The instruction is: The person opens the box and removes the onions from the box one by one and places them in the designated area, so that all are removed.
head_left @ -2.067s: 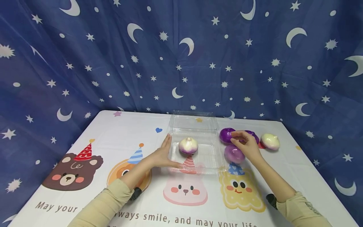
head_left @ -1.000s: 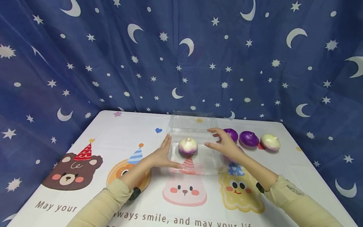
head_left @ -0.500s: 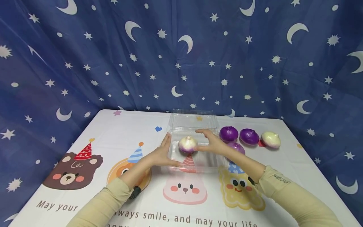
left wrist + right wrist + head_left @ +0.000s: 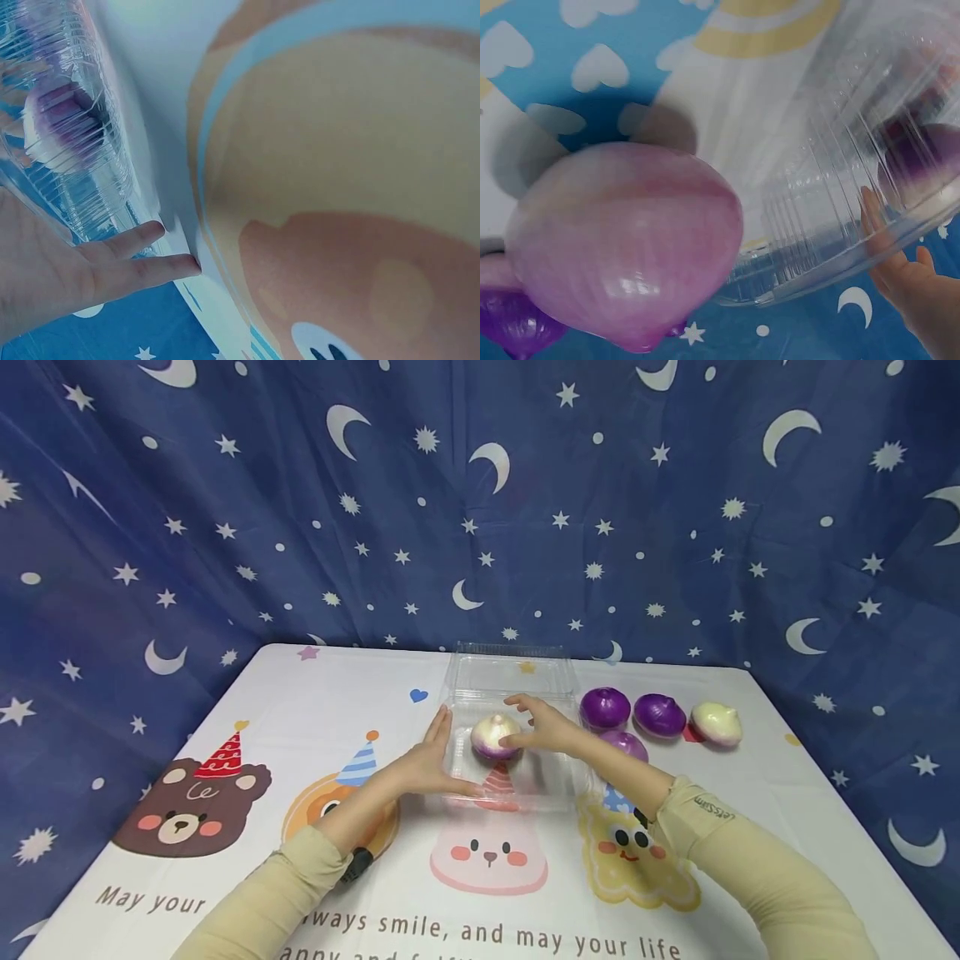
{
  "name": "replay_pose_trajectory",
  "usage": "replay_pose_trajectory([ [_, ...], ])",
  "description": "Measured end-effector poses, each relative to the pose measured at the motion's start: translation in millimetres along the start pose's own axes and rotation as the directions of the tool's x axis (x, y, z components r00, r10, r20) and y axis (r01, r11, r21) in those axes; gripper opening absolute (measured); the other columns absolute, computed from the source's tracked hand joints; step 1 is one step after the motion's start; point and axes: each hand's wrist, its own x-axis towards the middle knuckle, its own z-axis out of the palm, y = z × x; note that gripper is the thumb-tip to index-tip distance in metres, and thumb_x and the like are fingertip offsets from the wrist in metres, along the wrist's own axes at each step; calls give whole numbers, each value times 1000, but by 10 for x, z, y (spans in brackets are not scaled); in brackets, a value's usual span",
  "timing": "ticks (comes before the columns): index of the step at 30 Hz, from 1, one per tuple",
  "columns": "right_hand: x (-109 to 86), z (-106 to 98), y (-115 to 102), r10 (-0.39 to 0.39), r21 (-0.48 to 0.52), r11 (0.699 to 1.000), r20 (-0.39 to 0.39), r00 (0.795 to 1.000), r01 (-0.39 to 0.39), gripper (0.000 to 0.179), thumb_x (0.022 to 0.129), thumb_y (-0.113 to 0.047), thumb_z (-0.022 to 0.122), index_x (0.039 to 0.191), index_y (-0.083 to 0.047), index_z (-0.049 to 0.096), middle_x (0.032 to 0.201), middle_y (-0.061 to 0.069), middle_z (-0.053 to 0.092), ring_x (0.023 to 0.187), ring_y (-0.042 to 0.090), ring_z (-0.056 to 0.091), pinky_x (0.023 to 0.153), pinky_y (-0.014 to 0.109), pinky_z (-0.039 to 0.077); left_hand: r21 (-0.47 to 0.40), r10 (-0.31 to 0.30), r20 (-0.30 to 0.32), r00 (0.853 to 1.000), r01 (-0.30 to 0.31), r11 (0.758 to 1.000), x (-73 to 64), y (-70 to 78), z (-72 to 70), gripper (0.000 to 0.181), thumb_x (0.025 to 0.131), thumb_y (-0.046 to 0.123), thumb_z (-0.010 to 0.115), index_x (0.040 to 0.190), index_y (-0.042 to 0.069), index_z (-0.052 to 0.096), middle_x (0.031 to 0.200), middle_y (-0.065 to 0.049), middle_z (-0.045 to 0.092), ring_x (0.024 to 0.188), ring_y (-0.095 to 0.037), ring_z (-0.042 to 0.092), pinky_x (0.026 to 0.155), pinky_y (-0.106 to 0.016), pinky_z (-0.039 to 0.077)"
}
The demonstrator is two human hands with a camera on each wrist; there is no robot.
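A white-and-purple onion (image 4: 493, 735) sits in the base of a clear plastic box (image 4: 551, 772), whose lid is raised behind it. My right hand (image 4: 547, 727) reaches over the box's right side. Its thumb overlaps the onion's right side in the head view, and its fingers bend beyond the onion with a gap. Through the ribbed wall, the right wrist view shows a fingertip (image 4: 874, 210) beside the onion (image 4: 926, 172). My left hand (image 4: 420, 768) is spread at the box's left front corner, thumb along the front edge, fingers straight up the left side.
Right of the box lie two dark purple onions (image 4: 605, 708), a lighter purple one (image 4: 626, 745) partly behind my right forearm, and another white-and-purple onion (image 4: 717, 724). A starry blue curtain (image 4: 360, 510) hangs behind the table with its printed cloth (image 4: 315, 685).
My right hand has left the onions on the right and moved left over the box to the onion inside. My left hand stays at the corner. The head view has tilted slightly.
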Motion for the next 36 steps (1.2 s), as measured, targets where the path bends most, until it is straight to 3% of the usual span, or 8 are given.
replay_pose_trajectory([
  [14,154,63,-15,61,-59,997,86,994,-56,70,79,-21,75,136,3,41,128,29,50,118,40,50,99,50,44,16,1,1,1000,-1,1000,-7,3,9,130,67,56,78,149,-1,-6,157,-15,-18,134,-51,30,106,-55,35],
  [18,163,54,-11,43,-107,994,101,994,-32,70,79,-20,75,136,4,40,124,28,53,114,38,53,97,48,46,25,4,-3,1000,-4,1000,-5,5,9,130,67,57,77,149,-1,-6,157,-15,-18,133,-53,30,105,-57,35],
  [25,203,44,-12,17,-181,984,76,997,-3,61,79,-17,75,128,5,48,113,25,59,97,29,57,83,36,49,21,2,-6,1000,-2,1000,-4,7,-20,131,67,56,78,149,-1,-6,157,-15,-18,134,-50,30,106,-54,35],
  [36,166,34,28,-67,-185,981,-9,998,64,58,74,-16,78,122,6,54,105,23,63,92,27,58,79,33,50,16,7,3,1000,-7,1000,3,8,-30,130,68,55,78,149,-1,-7,157,-15,-18,136,-49,26,109,-53,32],
])
